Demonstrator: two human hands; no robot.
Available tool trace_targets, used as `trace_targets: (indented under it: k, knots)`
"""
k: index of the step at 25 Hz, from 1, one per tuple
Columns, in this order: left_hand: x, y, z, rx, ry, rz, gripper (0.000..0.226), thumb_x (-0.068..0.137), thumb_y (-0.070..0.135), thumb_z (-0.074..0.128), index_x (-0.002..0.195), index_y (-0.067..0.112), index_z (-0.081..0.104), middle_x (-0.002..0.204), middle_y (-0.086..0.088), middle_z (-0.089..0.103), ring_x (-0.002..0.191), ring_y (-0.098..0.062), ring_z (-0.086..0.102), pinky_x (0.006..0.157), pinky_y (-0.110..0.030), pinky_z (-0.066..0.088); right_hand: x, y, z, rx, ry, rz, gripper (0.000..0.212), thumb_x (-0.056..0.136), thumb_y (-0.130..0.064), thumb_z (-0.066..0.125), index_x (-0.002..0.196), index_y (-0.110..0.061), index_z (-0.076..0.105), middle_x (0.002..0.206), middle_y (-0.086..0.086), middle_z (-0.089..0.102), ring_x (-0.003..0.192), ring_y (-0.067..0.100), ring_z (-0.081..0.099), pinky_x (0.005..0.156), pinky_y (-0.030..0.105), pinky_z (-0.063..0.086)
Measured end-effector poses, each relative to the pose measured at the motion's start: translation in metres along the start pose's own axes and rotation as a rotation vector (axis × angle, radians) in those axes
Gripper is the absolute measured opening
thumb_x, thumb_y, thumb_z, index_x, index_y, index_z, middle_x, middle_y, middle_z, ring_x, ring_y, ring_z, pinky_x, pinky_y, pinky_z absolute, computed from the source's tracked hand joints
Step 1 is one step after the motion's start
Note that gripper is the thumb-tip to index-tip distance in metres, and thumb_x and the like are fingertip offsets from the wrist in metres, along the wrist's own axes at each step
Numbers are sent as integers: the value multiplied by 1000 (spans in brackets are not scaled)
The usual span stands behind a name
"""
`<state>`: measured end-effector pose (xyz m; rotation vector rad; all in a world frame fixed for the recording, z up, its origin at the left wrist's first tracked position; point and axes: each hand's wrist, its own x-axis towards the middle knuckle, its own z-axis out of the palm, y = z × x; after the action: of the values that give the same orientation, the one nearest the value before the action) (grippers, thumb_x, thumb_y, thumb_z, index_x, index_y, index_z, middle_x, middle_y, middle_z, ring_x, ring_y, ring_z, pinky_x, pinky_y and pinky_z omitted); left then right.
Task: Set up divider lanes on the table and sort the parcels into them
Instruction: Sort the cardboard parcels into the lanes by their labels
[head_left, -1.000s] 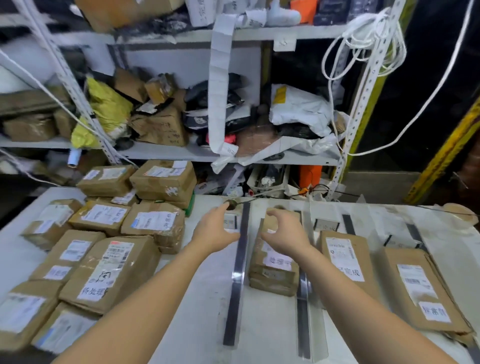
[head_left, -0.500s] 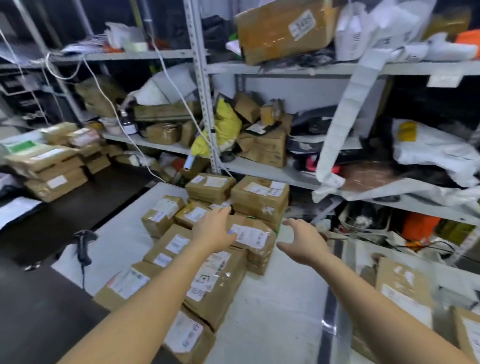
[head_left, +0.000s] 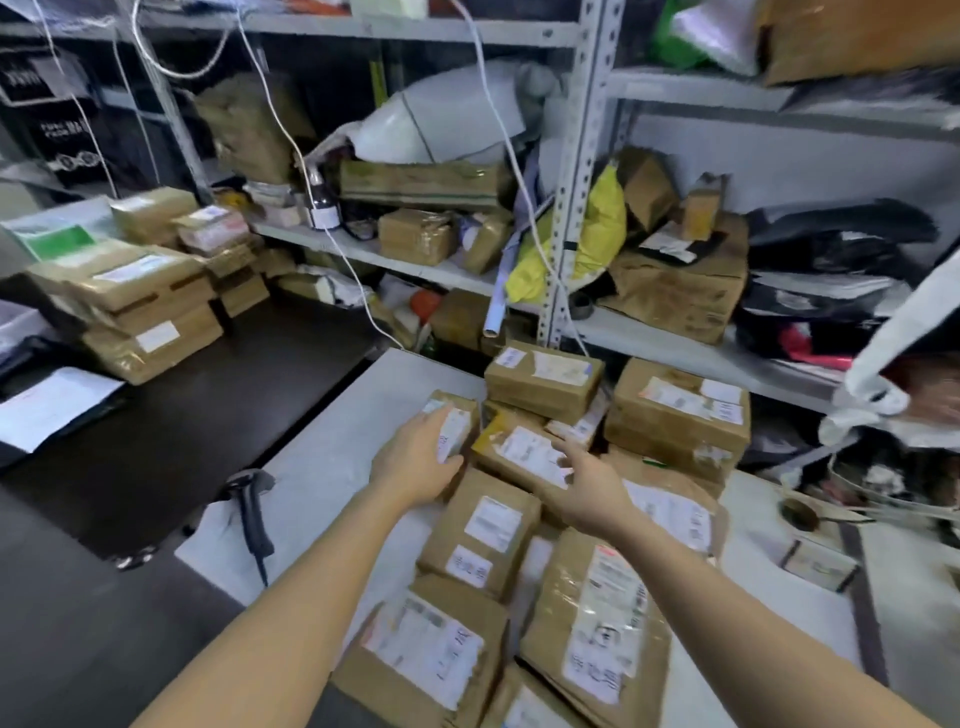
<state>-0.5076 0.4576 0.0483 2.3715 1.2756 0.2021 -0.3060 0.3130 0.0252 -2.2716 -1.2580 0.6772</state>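
A heap of brown taped parcels (head_left: 483, 540) with white labels covers the left part of the white table (head_left: 332, 452). My left hand (head_left: 415, 462) clasps the near end of a small brown parcel (head_left: 457, 415) at the heap's far left, thumb below its label and fingers above. Just to the right, my right hand (head_left: 587, 483) is spread open, palm down, over a flat parcel with a white label (head_left: 519, 449). A dark divider strip (head_left: 865, 608) lies on the table at the right edge of view.
A black barcode scanner (head_left: 252, 514) lies at the table's left edge. A dark surface to the left carries stacked parcels (head_left: 150, 312). Metal shelves (head_left: 571, 171) crammed with boxes and bags stand behind. A small open box (head_left: 815, 564) sits near the divider strip.
My view has swung left from the divider lanes to the parcel heap. Both hands have moved onto the heap, and the left one has closed on the small parcel.
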Motion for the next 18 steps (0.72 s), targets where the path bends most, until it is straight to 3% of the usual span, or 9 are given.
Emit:
trace_targets:
  k: [4,10,14,16,18]
  knots:
    - [35,-67,-5,-86,-40,-62,73,93,42,64,156,24,33,150,-6,47,136,-27,47,105,-40,46,38,-44,45,100,-25,68,73,91,-39,71,154,-27,38,150,1,52,126,21,57,87,30,47]
    - [79,-123,26,-373,-166,-210,81,93,43,67,160,18,27,159,-7,40,142,-26,43,111,-43,43,86,-79,91,230,-47,163,71,90,-38,71,153,-27,40,151,0,50,129,21,57,86,40,61]
    - [106,-129,48,-581,-216,-253,80,89,40,73,156,22,33,144,-2,53,120,-17,58,94,-32,51,117,-86,114,235,-45,175,76,92,-38,72,156,-25,35,153,-3,49,132,22,55,100,43,54]
    - [119,-129,57,-606,-240,-240,64,90,41,71,147,28,45,134,6,60,104,-5,61,83,-26,51,128,-85,126,270,-58,189,71,93,-35,72,153,-25,37,147,-7,54,123,19,59,95,36,53]
    - [126,-130,65,-627,-262,-237,53,90,41,70,139,33,51,130,10,64,108,-9,61,86,-29,52,135,-84,135,289,-66,196,63,93,-32,71,149,-24,42,142,-6,59,119,18,61,93,34,53]
